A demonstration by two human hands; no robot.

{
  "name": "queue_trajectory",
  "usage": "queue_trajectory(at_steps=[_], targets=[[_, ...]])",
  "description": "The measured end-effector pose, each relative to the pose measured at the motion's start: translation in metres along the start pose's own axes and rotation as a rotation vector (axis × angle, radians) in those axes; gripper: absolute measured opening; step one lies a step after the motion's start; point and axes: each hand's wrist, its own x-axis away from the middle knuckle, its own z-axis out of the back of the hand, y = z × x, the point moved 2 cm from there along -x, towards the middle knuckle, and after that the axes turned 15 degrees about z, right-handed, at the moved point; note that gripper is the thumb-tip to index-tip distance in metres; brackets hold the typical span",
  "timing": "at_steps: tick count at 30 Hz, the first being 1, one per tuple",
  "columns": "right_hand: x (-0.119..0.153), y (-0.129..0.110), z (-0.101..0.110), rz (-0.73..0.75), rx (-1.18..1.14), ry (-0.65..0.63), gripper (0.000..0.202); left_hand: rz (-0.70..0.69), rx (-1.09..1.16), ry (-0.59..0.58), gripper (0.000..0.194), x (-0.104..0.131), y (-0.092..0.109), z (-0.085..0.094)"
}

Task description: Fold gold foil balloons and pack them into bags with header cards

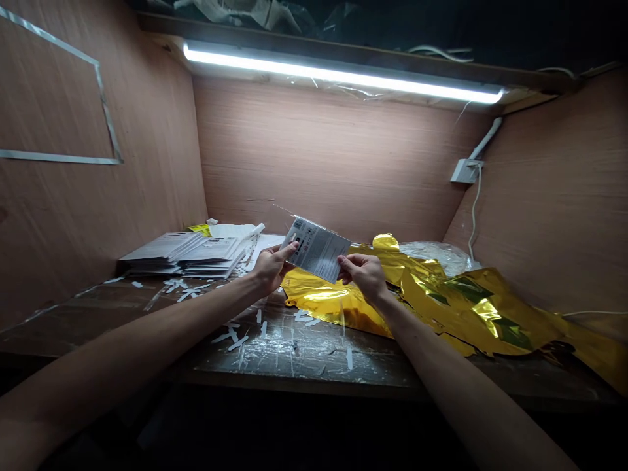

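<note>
A printed card packet (318,252) with a barcode and small print is held tilted above the table, a clear plastic edge standing out along its top. My left hand (272,267) pinches its left end, thumb on the printed face. At the lower right corner, my right hand (364,271) grips the same packet between thumb and fingers. Just below and behind it spreads shiny gold foil (338,301), which runs on to the right under my right forearm. Whether anything lies inside the packet cannot be made out.
Stacks of printed white packets (210,252) lie at the left. White strips (238,341) litter the worn table (294,366). Crumpled clear plastic (432,254) sits behind the foil. Wooden panels enclose the sides and back, beneath a lit tube (343,75). A cable hangs from a white socket box (466,171).
</note>
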Motion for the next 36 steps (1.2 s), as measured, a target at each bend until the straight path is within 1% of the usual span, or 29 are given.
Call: queue_trajectory(at_steps=[1, 3, 6, 8, 11, 14, 17, 19, 22, 24, 26, 28, 29, 30, 32, 34, 36], targets=[[0.001, 0.000, -0.001, 0.003, -0.004, 0.003, 0.049, 0.011, -0.006, 0.011, 0.012, 0.002, -0.003, 0.000], [0.002, 0.000, -0.005, 0.020, -0.013, -0.009, 0.049, 0.088, -0.027, 0.001, 0.014, 0.006, -0.014, -0.003], [0.005, -0.002, -0.011, 0.049, -0.010, -0.044, 0.049, 0.217, -0.063, -0.088, 0.019, 0.014, -0.032, -0.012], [0.006, -0.004, -0.013, 0.059, -0.003, -0.051, 0.048, 0.248, -0.086, -0.133, 0.022, 0.018, -0.037, -0.016], [0.007, -0.006, -0.014, 0.040, -0.011, -0.044, 0.048, 0.239, -0.124, -0.115, 0.025, 0.018, -0.033, -0.017], [0.006, -0.007, -0.013, 0.012, -0.038, -0.041, 0.049, 0.143, -0.089, -0.080, 0.025, 0.015, -0.023, -0.014], [0.006, -0.005, -0.013, -0.007, -0.053, -0.048, 0.050, 0.096, -0.049, -0.070, 0.022, 0.013, -0.021, -0.013], [0.006, -0.005, -0.013, -0.009, -0.061, -0.046, 0.049, 0.136, -0.054, -0.076, 0.020, 0.015, -0.026, -0.014], [0.006, -0.006, -0.014, 0.005, -0.064, -0.030, 0.049, 0.236, -0.093, -0.070, 0.023, 0.018, -0.030, -0.015], [0.004, -0.008, -0.012, 0.012, -0.051, -0.018, 0.049, 0.264, -0.138, -0.083, 0.026, 0.016, -0.025, -0.014], [0.002, -0.008, -0.008, 0.010, -0.029, -0.012, 0.049, 0.175, -0.139, -0.122, 0.026, 0.010, -0.009, -0.010], [0.000, -0.006, -0.004, 0.001, -0.006, -0.014, 0.050, 0.063, -0.119, -0.155, 0.028, 0.002, 0.013, -0.001], [0.000, -0.005, -0.002, -0.002, 0.004, -0.019, 0.051, 0.059, -0.137, -0.158, 0.031, -0.003, 0.022, 0.004], [-0.001, -0.003, 0.001, -0.003, 0.014, -0.027, 0.052, 0.079, -0.172, -0.137, 0.033, -0.008, 0.030, 0.011], [-0.002, 0.000, 0.003, 0.001, 0.035, -0.048, 0.053, 0.111, -0.289, -0.112, 0.027, -0.017, 0.042, 0.023], [-0.002, 0.002, 0.005, 0.005, 0.061, -0.074, 0.053, 0.127, -0.426, -0.112, 0.018, -0.022, 0.048, 0.032], [-0.002, 0.004, 0.005, 0.003, 0.084, -0.091, 0.053, 0.145, -0.513, -0.103, 0.015, -0.024, 0.047, 0.037]])
